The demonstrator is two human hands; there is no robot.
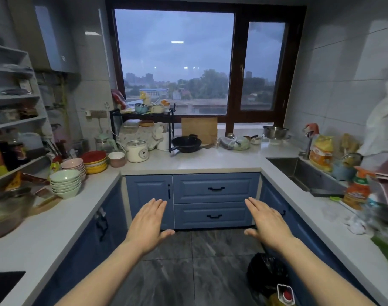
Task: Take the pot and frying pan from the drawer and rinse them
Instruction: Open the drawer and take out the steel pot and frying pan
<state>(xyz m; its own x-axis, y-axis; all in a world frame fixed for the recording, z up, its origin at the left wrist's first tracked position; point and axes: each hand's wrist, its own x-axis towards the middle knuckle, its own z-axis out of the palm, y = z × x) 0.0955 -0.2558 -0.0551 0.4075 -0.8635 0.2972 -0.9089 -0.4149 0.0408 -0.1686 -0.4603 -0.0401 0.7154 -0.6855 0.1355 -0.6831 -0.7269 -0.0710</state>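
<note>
— Two bare hands reach out over the grey floor, palms down. What are they doing?
— Nothing is held. The left hand (pixel 149 221) and the right hand (pixel 268 220) are both flat, fingers stretched and close together, thumbs out, gripping nothing and touching nothing.
— Where are the drawers?
— Straight ahead in the blue cabinet front: an upper drawer (pixel 216 188) and a lower drawer (pixel 213 215), each with a dark handle, both closed. The right hand overlaps the lower drawer's right edge in the head view; whether it touches I cannot tell.
— And the pot and the frying pan?
— No pot shows that I can be sure of. A black pan (pixel 186 143) sits on the back counter (pixel 210 161), in front of a wooden cutting board (pixel 199 129) leaning under the window (pixel 175 60).
— The sink?
— The sink (pixel 303 173) is set in the right counter, with bottles beside it. On the left counter stand a stack of pale green bowls (pixel 65 183) and red and yellow plates (pixel 94 160).
</note>
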